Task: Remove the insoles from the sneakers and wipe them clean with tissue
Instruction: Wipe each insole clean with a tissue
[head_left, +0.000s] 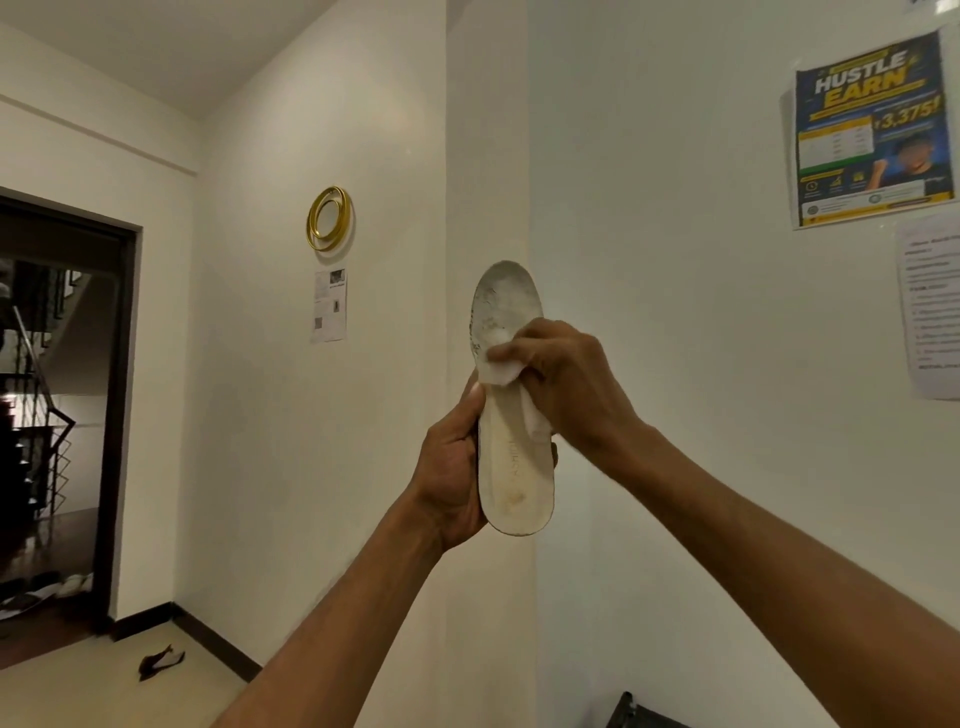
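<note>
A worn white insole (506, 306) stands upright in front of me at chest height, toe end up, with yellowish stains near the heel. My left hand (452, 467) grips its lower half from the left side. My right hand (566, 379) presses a folded white tissue (501, 370) against the middle of the insole's face. No sneakers show in the head view.
A white wall corner (530, 156) runs straight behind the insole. Posters (872, 130) hang on the right wall. An open dark doorway (62, 405) with stairs lies at the left, shoes at its threshold. A dark scrap (161, 661) lies on the floor. A dark object's edge (631, 712) shows at the bottom.
</note>
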